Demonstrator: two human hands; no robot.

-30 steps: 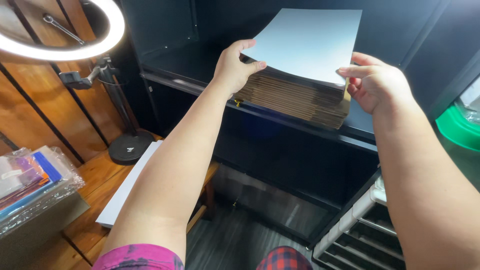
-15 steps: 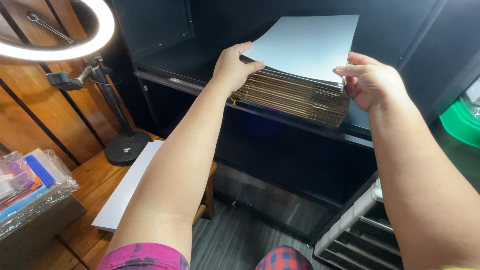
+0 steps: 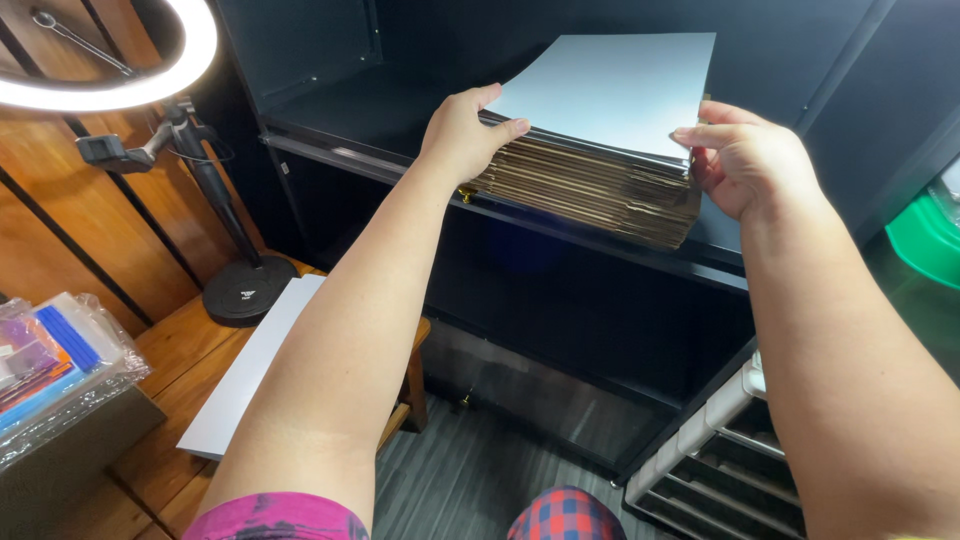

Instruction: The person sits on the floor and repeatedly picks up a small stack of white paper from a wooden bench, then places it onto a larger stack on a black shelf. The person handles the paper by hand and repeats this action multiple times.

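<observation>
A thick stack of flat brown cardboard sheets (image 3: 590,190) with a pale grey top face (image 3: 620,90) lies on a black shelf (image 3: 380,150). My left hand (image 3: 462,132) grips the stack's left corner, thumb on top and fingers at its edge. My right hand (image 3: 745,160) holds the right corner, fingers curled over the upper sheets. How many sheets each hand pinches is hidden.
A lit ring light (image 3: 110,70) stands on a round black base (image 3: 248,290) on a wooden table (image 3: 150,390). A white board (image 3: 245,370) lies there, with plastic-wrapped packets (image 3: 50,360) at left. White drawers (image 3: 730,450) sit lower right, a green bin (image 3: 925,235) at right.
The view has shifted slightly; both hands stay on the stack's corners and have pressed a little further onto its edges. The stack has not visibly moved.
</observation>
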